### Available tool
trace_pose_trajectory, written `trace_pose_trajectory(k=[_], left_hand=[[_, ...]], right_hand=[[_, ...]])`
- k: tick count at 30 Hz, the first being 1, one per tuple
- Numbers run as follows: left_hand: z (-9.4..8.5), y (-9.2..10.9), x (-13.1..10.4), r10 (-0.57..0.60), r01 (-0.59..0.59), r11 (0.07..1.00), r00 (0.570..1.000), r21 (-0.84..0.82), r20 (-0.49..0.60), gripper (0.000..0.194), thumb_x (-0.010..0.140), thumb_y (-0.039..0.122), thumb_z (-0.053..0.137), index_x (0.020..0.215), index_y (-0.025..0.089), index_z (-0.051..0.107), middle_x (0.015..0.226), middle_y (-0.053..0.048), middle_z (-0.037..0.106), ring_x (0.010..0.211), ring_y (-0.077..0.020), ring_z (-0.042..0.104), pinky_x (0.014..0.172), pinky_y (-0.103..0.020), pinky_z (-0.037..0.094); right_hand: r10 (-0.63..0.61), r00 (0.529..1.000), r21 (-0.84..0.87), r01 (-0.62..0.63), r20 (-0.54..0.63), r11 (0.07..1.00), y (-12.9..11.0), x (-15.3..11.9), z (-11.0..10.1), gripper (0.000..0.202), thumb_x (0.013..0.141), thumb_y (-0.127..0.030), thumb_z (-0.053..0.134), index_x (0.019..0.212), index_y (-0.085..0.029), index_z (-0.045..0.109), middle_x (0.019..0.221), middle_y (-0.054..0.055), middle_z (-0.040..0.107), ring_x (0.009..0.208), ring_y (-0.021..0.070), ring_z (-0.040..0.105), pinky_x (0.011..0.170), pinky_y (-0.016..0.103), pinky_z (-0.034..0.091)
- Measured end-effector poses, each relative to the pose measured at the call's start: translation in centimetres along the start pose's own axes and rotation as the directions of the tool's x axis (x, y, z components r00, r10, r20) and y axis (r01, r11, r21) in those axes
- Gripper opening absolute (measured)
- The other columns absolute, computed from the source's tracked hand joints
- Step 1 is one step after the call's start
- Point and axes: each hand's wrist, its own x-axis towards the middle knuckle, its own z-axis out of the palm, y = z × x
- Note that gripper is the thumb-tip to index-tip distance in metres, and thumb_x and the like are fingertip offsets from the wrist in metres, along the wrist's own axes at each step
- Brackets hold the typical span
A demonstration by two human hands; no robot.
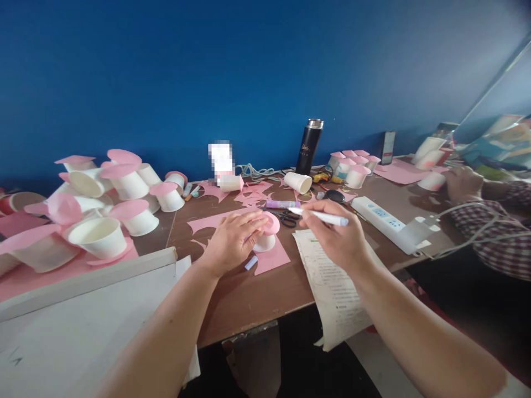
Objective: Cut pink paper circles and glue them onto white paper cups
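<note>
My left hand (236, 239) rests its fingers on a pink paper disc (271, 222) that lies on top of an upturned white paper cup (264, 242). The cup stands on pink paper (276, 258) near the table's front edge. In my right hand (334, 235) is a white pen (321, 216), its tip pointing left and held above the table, apart from the cup. A small pale purple cap (251, 262) lies in front of the cup. Behind the hands are a purple tube (282, 204) and black scissors (289, 219).
Many white cups with pink discs (130, 182) crowd the left. A white box (83, 331) is at front left, printed sheets (332, 287) under my right arm. Behind stands a black bottle (310, 146); at right are a power strip (384, 221) and another person's hand (463, 184).
</note>
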Motion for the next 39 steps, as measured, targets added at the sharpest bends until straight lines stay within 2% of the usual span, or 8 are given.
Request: trace_pose_trajectory(k=[3, 6, 11, 16, 23, 32, 35, 39], left_hand=[[-0.1, 0.1, -0.1, -0.002, 0.002, 1.000, 1.000, 0.017, 0.007, 0.036, 0.094, 0.027, 0.045, 0.127, 0.030, 0.056, 0.134, -0.003, 0.057, 0.123, -0.0237, 0.051, 0.102, -0.048, 0.040], [-0.2, 0.1, -0.2, -0.020, 0.020, 0.999, 1.000, 0.028, 0.009, 0.035, 0.093, 0.030, 0.046, 0.126, 0.029, 0.057, 0.135, -0.004, 0.056, 0.123, -0.0245, 0.050, 0.103, -0.048, 0.039], [-0.2, -0.2, -0.3, -0.019, 0.016, 0.999, 0.998, 0.049, 0.059, 0.042, 0.090, 0.038, 0.052, 0.131, 0.028, 0.054, 0.137, -0.006, 0.053, 0.123, -0.0256, 0.048, 0.103, -0.047, 0.039], [-0.1, -0.2, -0.3, -0.014, 0.012, 0.998, 0.999, 0.068, 0.041, 0.044, 0.088, 0.033, 0.056, 0.131, 0.028, 0.052, 0.136, -0.006, 0.054, 0.119, -0.0248, 0.050, 0.102, -0.048, 0.039], [0.1, -0.1, -0.3, -0.033, 0.032, 0.996, 0.999, 0.087, 0.019, 0.046, 0.085, 0.029, 0.060, 0.130, 0.029, 0.053, 0.133, -0.006, 0.056, 0.118, -0.0254, 0.050, 0.101, -0.047, 0.040], [-0.4, 0.5, -0.2, -0.101, 0.100, 0.995, 0.995, 0.020, 0.022, 0.062, 0.086, 0.033, 0.059, 0.143, 0.035, 0.034, 0.144, -0.007, 0.044, 0.130, -0.0273, 0.042, 0.106, -0.048, 0.038], [-0.3, 0.6, -0.3, -0.185, 0.185, 0.983, 0.982, -0.010, 0.027, 0.073, 0.084, 0.040, 0.061, 0.147, 0.034, 0.024, 0.146, -0.009, 0.039, 0.133, -0.0295, 0.039, 0.107, -0.049, 0.037], [0.5, 0.5, -0.5, -0.381, 0.383, 0.922, 0.924, -0.063, 0.047, 0.101, 0.074, 0.052, 0.068, 0.151, 0.031, 0.006, 0.148, -0.015, 0.036, 0.132, -0.0355, 0.039, 0.103, -0.054, 0.037]], right_hand=[[0.088, 0.995, 0.177, -0.078, -0.049, 0.981, 0.9, 3.3, 1.9, 0.023, 0.084, -0.036, 0.059, 0.095, -0.017, 0.067, 0.073, 0.003, 0.071, 0.060, 0.0128, 0.060, 0.057, 0.026, 0.046], [0.116, 0.993, 0.258, -0.103, -0.036, 0.961, 2.7, 5.4, 4.5, 0.026, 0.083, -0.039, 0.059, 0.096, -0.017, 0.068, 0.072, 0.004, 0.071, 0.059, 0.0129, 0.060, 0.056, 0.025, 0.046], [0.064, 0.997, 0.200, -0.052, -0.051, 0.978, 5.6, 4.8, 7.1, 0.026, 0.086, -0.039, 0.056, 0.098, -0.019, 0.067, 0.079, 0.005, 0.071, 0.071, 0.0177, 0.066, 0.066, 0.028, 0.050], [0.019, 1.000, 0.205, -0.020, 0.007, 0.978, 5.5, 3.5, 7.0, 0.026, 0.088, -0.038, 0.053, 0.102, -0.020, 0.067, 0.085, 0.005, 0.072, 0.072, 0.0170, 0.067, 0.065, 0.027, 0.050], [0.068, 0.997, 0.254, -0.074, 0.033, 0.964, 5.4, 4.0, 6.5, 0.029, 0.089, -0.040, 0.054, 0.104, -0.019, 0.066, 0.083, 0.005, 0.071, 0.064, 0.0143, 0.064, 0.057, 0.024, 0.048], [0.064, 0.997, 0.219, -0.071, 0.039, 0.973, 4.7, 4.0, 5.9, 0.025, 0.088, -0.038, 0.055, 0.100, -0.019, 0.067, 0.085, 0.005, 0.071, 0.066, 0.0147, 0.064, 0.057, 0.024, 0.047], [0.058, 0.997, 0.212, -0.065, 0.041, 0.975, 4.8, 4.0, 5.9, 0.024, 0.088, -0.037, 0.055, 0.101, -0.020, 0.067, 0.086, 0.005, 0.071, 0.068, 0.0149, 0.064, 0.058, 0.024, 0.047], [0.070, 0.996, 0.233, -0.080, 0.052, 0.969, 5.0, 4.0, 6.0, 0.025, 0.088, -0.038, 0.055, 0.101, -0.019, 0.067, 0.084, 0.004, 0.071, 0.067, 0.0144, 0.064, 0.058, 0.023, 0.047]])
